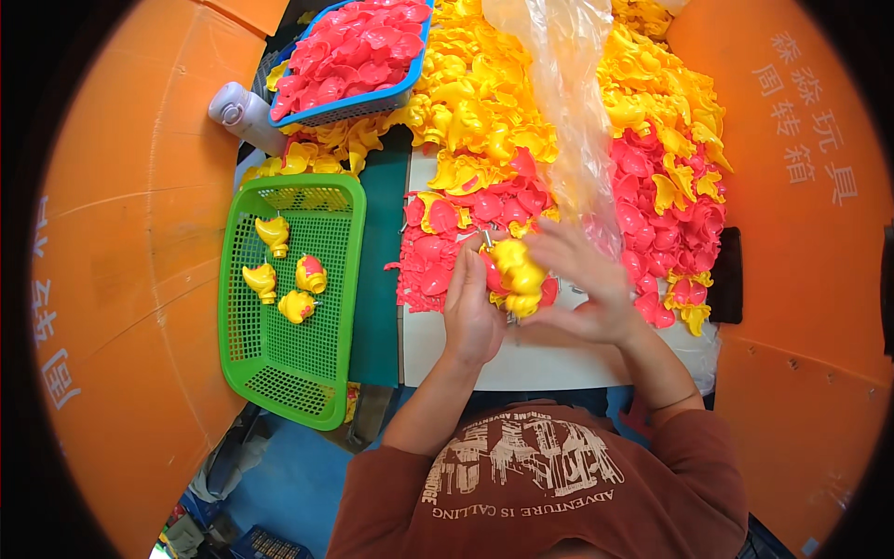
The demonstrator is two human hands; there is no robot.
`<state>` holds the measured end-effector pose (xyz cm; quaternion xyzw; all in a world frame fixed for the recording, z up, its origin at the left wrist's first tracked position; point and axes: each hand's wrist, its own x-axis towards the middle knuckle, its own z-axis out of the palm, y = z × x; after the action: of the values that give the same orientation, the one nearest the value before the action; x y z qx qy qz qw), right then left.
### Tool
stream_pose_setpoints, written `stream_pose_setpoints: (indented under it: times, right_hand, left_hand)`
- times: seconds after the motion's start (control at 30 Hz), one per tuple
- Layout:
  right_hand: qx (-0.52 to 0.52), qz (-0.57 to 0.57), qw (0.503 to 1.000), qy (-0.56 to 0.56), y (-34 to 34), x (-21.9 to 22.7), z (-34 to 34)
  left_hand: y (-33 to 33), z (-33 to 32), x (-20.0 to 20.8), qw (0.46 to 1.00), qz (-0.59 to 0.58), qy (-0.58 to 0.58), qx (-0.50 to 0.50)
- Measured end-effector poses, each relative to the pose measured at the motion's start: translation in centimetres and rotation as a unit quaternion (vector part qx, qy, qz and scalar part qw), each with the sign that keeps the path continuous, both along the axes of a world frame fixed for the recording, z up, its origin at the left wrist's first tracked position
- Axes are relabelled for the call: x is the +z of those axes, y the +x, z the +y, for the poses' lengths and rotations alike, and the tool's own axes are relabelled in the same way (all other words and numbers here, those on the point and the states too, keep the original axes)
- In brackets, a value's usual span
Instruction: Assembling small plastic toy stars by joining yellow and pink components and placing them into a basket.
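Observation:
Over the near part of the white work board point(559, 363), my left hand point(473, 317) is closed round a yellow and red plastic toy piece point(519, 275) with a short metal pin sticking up at its top. Just right of that piece is my right hand point(591, 293), its thumb and fingers spread and a little blurred. Whether its thumb touches the yellow plastic I cannot tell. Beyond both hands lie loose red plastic shells point(433, 252) and yellow plastic parts point(484, 112) in heaps.
At left a green basket point(349, 307) holds several yellow toy pieces point(273, 235). A blue basket point(372, 104) of red shells and a pale bottle point(244, 116) stand beyond it. Clear plastic film point(573, 121) hangs over the heap. Orange panels point(782, 233) flank both sides; a dark flat object point(729, 275) lies right.

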<state>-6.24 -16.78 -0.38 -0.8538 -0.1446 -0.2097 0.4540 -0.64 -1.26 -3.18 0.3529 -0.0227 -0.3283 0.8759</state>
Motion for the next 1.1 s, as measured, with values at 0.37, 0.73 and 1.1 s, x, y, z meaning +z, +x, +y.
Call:
stream_pose_setpoints:
  times: [0.37, 0.73, 1.1]
  right_hand:
    - [-0.007, -0.067, 0.994, -0.09, -0.7, -0.7, 0.9]
    - [0.025, -0.077, 0.993, -0.085, -0.9, -0.3, 0.5]
    - [0.043, 0.107, 0.914, 0.389, -0.5, -0.1, 0.9]
  left_hand:
    - [-1.4, 0.1, 0.3, 0.995, -0.084, 0.0, 0.052]
    - [-1.6, 0.4, 0.8, 0.971, -0.224, 0.075, 0.039]
    - [-1.3, 0.3, -0.1, 0.934, -0.348, 0.046, 0.068]
